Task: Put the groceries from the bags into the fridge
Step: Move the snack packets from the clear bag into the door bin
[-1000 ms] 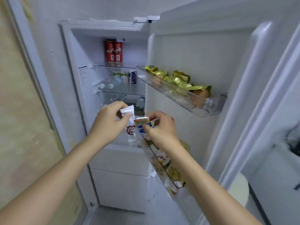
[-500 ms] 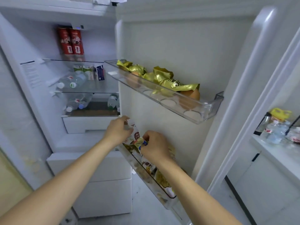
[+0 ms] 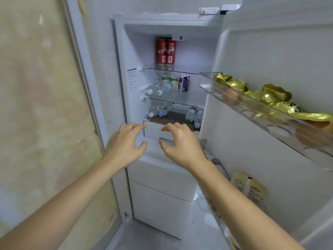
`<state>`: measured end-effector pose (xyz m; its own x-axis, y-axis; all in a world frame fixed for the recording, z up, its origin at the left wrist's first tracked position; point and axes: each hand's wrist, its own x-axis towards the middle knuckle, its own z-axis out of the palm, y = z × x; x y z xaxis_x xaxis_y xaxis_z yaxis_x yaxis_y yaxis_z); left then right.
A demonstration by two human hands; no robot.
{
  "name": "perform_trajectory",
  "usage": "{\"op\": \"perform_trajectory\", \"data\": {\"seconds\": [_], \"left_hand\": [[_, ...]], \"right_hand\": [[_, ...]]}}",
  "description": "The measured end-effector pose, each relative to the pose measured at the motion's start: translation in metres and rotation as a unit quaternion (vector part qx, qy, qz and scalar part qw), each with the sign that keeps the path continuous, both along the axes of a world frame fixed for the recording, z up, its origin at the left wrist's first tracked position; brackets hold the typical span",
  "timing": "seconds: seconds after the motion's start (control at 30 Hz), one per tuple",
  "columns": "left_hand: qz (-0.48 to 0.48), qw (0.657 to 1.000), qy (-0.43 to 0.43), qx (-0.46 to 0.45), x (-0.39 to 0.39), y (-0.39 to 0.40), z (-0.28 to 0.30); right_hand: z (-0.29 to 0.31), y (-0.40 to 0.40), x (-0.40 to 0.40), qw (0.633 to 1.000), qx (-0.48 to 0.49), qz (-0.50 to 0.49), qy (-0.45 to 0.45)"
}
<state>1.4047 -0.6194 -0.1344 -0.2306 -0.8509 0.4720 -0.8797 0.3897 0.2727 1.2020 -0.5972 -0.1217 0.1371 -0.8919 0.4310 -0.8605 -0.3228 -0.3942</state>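
Wall (image 3: 36, 105) far left, yellowish and blurred. Left hand (image 3: 126, 145) just right of it, empty, fingers loosely spread before the drawer (image 3: 153, 130). Fridge (image 3: 119, 69) open: cans (image 3: 166, 52) on top shelf, cartons (image 3: 177, 82) and bottles (image 3: 158, 90) below, more bottles lower. Right hand (image 3: 180, 145) beside the left, empty, fingers lightly curled. Door bin (image 3: 270, 121) right, holding eggs (image 3: 231, 97) under gold packets (image 3: 270, 94). Lower door, yellowish packets (image 3: 250, 188).

Cans (image 3: 166, 52) above cartons (image 3: 175, 82), bottles (image 3: 158, 89) left.
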Motion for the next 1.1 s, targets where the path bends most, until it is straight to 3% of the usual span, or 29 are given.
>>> {"op": "perform_trajectory", "data": {"seconds": [0.23,0.47,0.63,0.8,0.97,1.1], "left_hand": [[0.207,0.977,-0.033,-0.046,0.158,0.145,-0.002],[0.409,0.91,-0.027,-0.063,0.284,0.369,-0.012],[0.542,0.839,0.022,-0.046,0.343,0.562,-0.037],[0.677,0.732,0.079,-0.011,0.371,0.731,-0.081],[0.763,0.625,0.164,0.025,0.365,0.838,-0.15],[0.801,0.557,0.214,0.037,0.368,0.877,-0.218]], "right_hand": [[-0.011,0.048,0.155,0.974,-0.076,0.212,-0.035],[-0.033,0.182,0.331,0.892,-0.083,0.442,-0.048],[-0.058,0.324,0.445,0.807,-0.043,0.587,-0.043],[-0.099,0.456,0.528,0.704,0.015,0.71,-0.025],[-0.161,0.556,0.594,0.604,0.064,0.794,0.03],[-0.226,0.613,0.644,0.533,0.106,0.833,0.1]]}}
